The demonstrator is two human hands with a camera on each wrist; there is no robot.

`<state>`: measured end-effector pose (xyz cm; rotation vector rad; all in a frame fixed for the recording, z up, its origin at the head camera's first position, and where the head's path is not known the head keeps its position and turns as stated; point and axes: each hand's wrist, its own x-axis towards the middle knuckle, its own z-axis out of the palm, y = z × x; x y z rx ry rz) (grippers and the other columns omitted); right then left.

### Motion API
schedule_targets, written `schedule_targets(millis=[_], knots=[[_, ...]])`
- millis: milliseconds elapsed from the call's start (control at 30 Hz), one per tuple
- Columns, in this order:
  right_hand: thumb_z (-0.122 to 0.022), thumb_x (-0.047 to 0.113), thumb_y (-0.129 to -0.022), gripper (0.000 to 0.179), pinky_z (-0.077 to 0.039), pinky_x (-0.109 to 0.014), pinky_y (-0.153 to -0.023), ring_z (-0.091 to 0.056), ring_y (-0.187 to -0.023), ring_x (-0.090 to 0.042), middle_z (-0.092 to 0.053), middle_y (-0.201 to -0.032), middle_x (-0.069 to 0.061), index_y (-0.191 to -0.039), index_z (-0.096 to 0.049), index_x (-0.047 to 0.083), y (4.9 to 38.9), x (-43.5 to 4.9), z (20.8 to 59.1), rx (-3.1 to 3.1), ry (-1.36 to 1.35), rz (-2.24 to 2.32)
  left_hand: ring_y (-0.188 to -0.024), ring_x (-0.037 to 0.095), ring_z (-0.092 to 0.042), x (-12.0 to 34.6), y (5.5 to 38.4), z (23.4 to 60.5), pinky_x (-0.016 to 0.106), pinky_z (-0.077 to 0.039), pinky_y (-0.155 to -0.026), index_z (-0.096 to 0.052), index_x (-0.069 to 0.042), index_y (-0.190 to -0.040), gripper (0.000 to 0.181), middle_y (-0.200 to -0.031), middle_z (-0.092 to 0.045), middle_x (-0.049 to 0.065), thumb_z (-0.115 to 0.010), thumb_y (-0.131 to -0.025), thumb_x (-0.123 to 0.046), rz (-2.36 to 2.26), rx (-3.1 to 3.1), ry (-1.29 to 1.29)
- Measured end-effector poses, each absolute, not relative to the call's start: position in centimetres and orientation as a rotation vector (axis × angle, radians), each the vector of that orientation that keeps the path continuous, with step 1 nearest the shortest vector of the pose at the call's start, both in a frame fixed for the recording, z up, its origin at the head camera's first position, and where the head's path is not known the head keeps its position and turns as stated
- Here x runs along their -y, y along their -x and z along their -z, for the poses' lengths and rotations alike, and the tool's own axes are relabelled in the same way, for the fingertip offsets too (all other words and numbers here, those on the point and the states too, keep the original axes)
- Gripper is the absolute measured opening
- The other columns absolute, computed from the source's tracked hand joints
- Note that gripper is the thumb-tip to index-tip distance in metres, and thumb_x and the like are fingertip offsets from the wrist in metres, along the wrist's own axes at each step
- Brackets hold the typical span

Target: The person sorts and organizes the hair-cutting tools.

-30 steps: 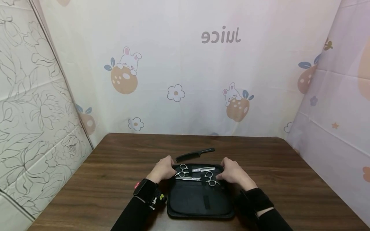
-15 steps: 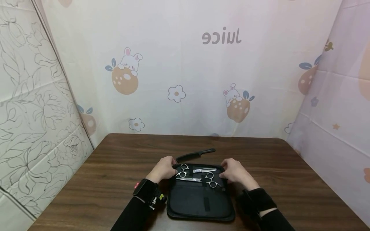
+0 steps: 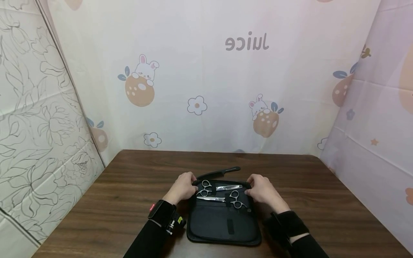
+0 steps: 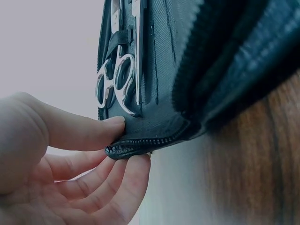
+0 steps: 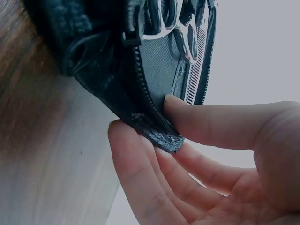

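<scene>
A black zippered scissors case (image 3: 211,222) lies unfolded, its far flap tilted up. Strapped inside that flap are thinning shears (image 3: 228,187) and, just below them, hairdressing scissors (image 3: 211,199). My left hand (image 3: 182,187) pinches the flap's left edge, thumb on the inner face and fingers behind, as the left wrist view shows at the zipper edge (image 4: 154,140). On the opposite side my right hand (image 3: 262,191) pinches the right edge the same way; the zipper pull (image 5: 132,33) hangs near it in the right wrist view.
A black comb (image 3: 216,173) lies on the wooden table (image 3: 129,215) just behind the case. Printed curtains (image 3: 200,71) enclose the table at the back and on both sides.
The far flap of the case has risen slightly, with both hands keeping hold of its edges. The comb's near end now sits closer behind the flap's top in the view.
</scene>
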<state>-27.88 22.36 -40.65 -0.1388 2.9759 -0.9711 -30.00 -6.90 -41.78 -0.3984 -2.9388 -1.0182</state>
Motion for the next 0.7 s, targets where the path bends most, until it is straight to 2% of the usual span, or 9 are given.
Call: schedule_targets(millis=[267,467,700], knots=[[-0.076,0.004,-0.087,0.031,-0.051,-0.036,-0.062,-0.060,-0.073,-0.020,-0.061,-0.097,-0.014,-0.114,-0.063,-0.006,28.10,-22.46,40.37,-3.043,0.158,0.939,-0.091,0.025,-0.055,6.82,29.87,41.45,0.045,-0.048,-0.086,-0.063,0.001,-0.106,0.019,-0.098,-0.057,0.010,-0.073,-0.091,-0.006,1.035,2.903,0.370],[-0.073,0.001,-0.090,0.032,-0.050,-0.033,-0.056,-0.060,-0.060,-0.017,-0.061,-0.094,-0.015,-0.118,-0.062,-0.007,27.94,-22.35,40.58,-2.991,0.125,0.984,-0.089,0.025,-0.055,6.79,30.04,41.72,0.045,-0.049,-0.085,-0.063,0.000,-0.105,0.018,-0.097,-0.057,0.010,-0.073,-0.091,-0.005,1.015,2.907,0.371],[-0.074,0.001,-0.089,0.032,-0.052,-0.032,-0.055,-0.061,-0.060,-0.016,-0.064,-0.094,-0.015,-0.118,-0.065,-0.008,27.93,-22.30,41.20,-2.993,0.164,0.954,-0.093,0.027,-0.058,6.98,30.22,42.27,0.046,-0.049,-0.086,-0.065,0.001,-0.104,0.017,-0.099,-0.061,0.011,-0.072,-0.091,-0.006,0.971,2.926,0.408]])
